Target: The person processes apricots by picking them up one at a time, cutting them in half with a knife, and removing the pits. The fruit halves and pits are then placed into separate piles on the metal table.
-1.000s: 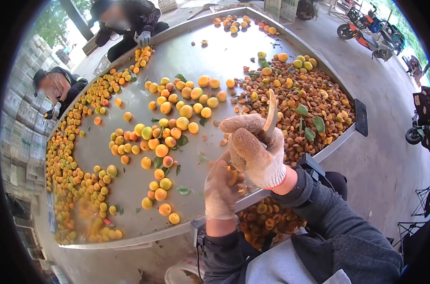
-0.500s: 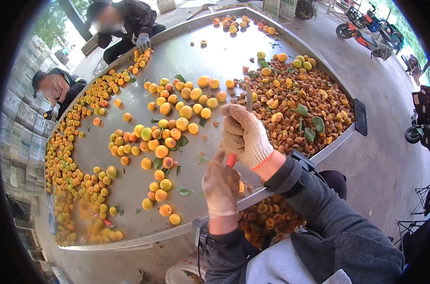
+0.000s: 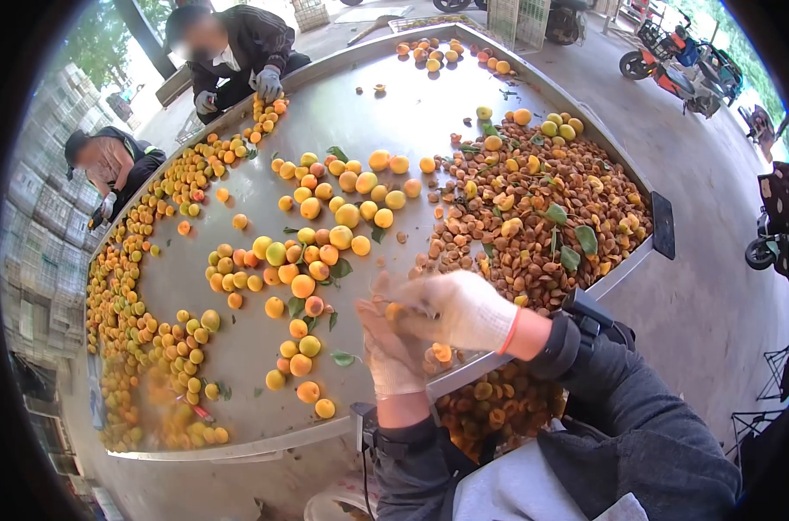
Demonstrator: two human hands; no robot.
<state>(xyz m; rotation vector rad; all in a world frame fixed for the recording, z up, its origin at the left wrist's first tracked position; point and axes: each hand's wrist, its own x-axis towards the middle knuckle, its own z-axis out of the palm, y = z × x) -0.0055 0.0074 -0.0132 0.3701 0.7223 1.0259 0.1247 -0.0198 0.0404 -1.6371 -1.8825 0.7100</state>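
My left hand (image 3: pixel 390 352), in a pale stained glove, is raised over the near edge of the metal table with its fingers curled. Against those fingers lies my gloved right hand (image 3: pixel 459 308), closed and smeared by motion. A small yellow-orange apricot (image 3: pixel 395 311) or piece of one shows between the two hands. The red-handled knife carried in the right hand is lost in the blur. Behind the right hand spreads a heap of brown apricot pits (image 3: pixel 533 234) with some leaves. Whole apricots (image 3: pixel 303 286) lie to the left of my hands.
Below the near rim of the table (image 3: pixel 464 375) sits a container of apricot pieces (image 3: pixel 498 399). More apricots (image 3: pixel 116 321) line the left edge. One gloved co-worker (image 3: pixel 247 48) works at the far left edge, with another person (image 3: pixel 112 165) beyond. A scooter (image 3: pixel 681 69) stands at right.
My right hand has swung down from above and now meets my left hand. The knife's blade and red handle, visible before, no longer show. The co-worker's second glove has come into view.
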